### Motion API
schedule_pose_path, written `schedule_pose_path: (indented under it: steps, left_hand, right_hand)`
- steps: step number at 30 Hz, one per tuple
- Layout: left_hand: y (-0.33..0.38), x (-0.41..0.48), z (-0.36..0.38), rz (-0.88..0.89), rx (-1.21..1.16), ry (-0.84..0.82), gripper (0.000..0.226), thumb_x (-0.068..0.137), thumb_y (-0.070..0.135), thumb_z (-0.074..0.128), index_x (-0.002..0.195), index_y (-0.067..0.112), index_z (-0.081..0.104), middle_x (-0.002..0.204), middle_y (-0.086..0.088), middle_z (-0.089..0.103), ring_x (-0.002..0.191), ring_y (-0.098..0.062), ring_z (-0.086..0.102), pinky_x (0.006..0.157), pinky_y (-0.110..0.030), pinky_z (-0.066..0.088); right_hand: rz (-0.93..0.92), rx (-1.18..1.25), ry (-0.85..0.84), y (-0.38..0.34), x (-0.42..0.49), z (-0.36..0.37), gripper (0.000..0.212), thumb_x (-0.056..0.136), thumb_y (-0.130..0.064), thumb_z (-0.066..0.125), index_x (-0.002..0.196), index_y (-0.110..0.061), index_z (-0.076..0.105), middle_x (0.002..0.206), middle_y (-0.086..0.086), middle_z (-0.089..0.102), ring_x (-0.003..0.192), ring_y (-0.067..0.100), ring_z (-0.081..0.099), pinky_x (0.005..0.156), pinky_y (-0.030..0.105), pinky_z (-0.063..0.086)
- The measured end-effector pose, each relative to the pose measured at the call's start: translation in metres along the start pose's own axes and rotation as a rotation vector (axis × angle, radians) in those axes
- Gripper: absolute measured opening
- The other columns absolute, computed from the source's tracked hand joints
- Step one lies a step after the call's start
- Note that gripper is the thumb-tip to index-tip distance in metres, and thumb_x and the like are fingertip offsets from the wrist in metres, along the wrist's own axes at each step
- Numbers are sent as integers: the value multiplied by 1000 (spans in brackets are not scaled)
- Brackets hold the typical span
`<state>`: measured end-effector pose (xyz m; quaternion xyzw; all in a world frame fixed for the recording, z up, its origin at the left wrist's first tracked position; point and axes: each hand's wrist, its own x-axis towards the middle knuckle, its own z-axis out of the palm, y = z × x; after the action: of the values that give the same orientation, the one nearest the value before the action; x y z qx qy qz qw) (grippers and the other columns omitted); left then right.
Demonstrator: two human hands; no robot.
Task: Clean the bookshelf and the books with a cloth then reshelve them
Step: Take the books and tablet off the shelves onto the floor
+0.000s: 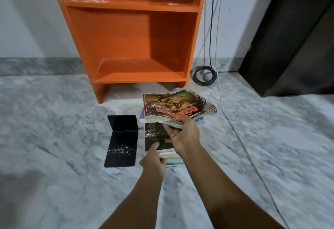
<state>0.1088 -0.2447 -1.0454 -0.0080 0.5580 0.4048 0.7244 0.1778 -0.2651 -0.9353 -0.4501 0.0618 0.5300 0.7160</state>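
Paperbacks, edges frayed, sit clamped in the grip of right hand above stack; left hand pinches black book at its near edge. Marble floor spreads wide around.

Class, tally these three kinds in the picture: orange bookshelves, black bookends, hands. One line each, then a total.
Orange bookshelf: 1
Black bookend: 1
Hands: 2, the left hand pinching the black book, the right hand gripping the colourful book
Total: 4
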Motion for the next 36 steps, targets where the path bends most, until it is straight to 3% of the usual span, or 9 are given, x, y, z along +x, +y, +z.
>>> schedule_pose_path:
  steps: [3, 8, 18, 22, 26, 28, 31, 33, 36]
  left_hand:
    - [-1, 6, -13, -48, 40, 2, 26, 86, 12, 72, 108, 4, 60, 112, -19, 60, 106, -30, 61, 92, -42, 54]
    - [-2, 14, -31, -33, 61, -6, 15, 88, 10, 67, 98, 3, 59, 96, -13, 58, 81, -20, 57, 91, -36, 55]
    - [12, 18, -54, -66, 155, -51, 14, 96, 14, 54, 90, 3, 61, 85, -17, 60, 72, -21, 58, 50, -22, 56]
    - [20, 25, -64, -109, 202, -5, 22, 98, 12, 51, 83, -3, 57, 72, -14, 53, 64, -22, 53, 43, -27, 54]
    - [33, 29, -68, -19, 298, 94, 12, 97, 11, 49, 99, 0, 55, 83, -17, 60, 70, -25, 57, 65, -37, 51]
    - [45, 29, -67, 84, 337, 143, 9, 95, 6, 49, 99, 1, 55, 87, -15, 63, 76, -24, 59, 76, -38, 50]
    - [63, 27, -57, 180, 362, 148, 7, 94, 4, 46, 90, 1, 51, 77, -9, 55, 64, -19, 52, 62, -29, 43]
    - [83, 21, -41, 221, 349, 176, 10, 91, 3, 47, 83, -2, 51, 74, -12, 55, 59, -23, 49, 56, -28, 38]
    - [126, 9, -4, 435, 464, 250, 13, 84, 6, 55, 88, -4, 63, 81, -15, 68, 69, -30, 63, 62, -35, 50]
  right_hand:
    - [22, -35, 35, 12, 8, -12, 20, 85, 6, 58, 104, 2, 55, 89, 22, 62, 75, 34, 67, 54, 36, 58]
    - [84, -58, 89, 31, 15, -36, 13, 85, 6, 58, 98, 3, 56, 89, 22, 63, 74, 36, 67, 58, 40, 58]
    - [206, -253, 213, 55, 27, -77, 36, 86, -8, 72, 115, 5, 56, 108, 30, 61, 93, 44, 66, 50, 39, 60]
    - [283, -467, 183, 58, 27, -89, 43, 92, -28, 66, 116, 4, 51, 88, 27, 64, 71, 39, 71, 52, 40, 60]
    - [343, -941, 138, 51, 13, -89, 51, 99, -53, 43, 109, -4, 50, 72, 13, 53, 53, 22, 59, 39, 24, 48]
    - [261, -1150, 152, 48, 8, -82, 53, 100, -53, 38, 103, -3, 56, 64, 7, 51, 43, 15, 51, 38, 21, 45]
    - [-71, -1543, 121, 40, 7, -62, 53, 101, -51, 31, 90, -8, 60, 74, 4, 64, 52, 14, 65, 53, 26, 52]
    - [-264, -1610, 75, 31, 10, -41, 50, 101, -52, 31, 85, -12, 55, 77, 1, 63, 63, 13, 65, 58, 24, 44]
    - [-402, -1660, -8, 20, 18, -3, 44, 101, -48, 35, 92, -13, 58, 79, -2, 61, 69, 8, 56, 66, 25, 44]
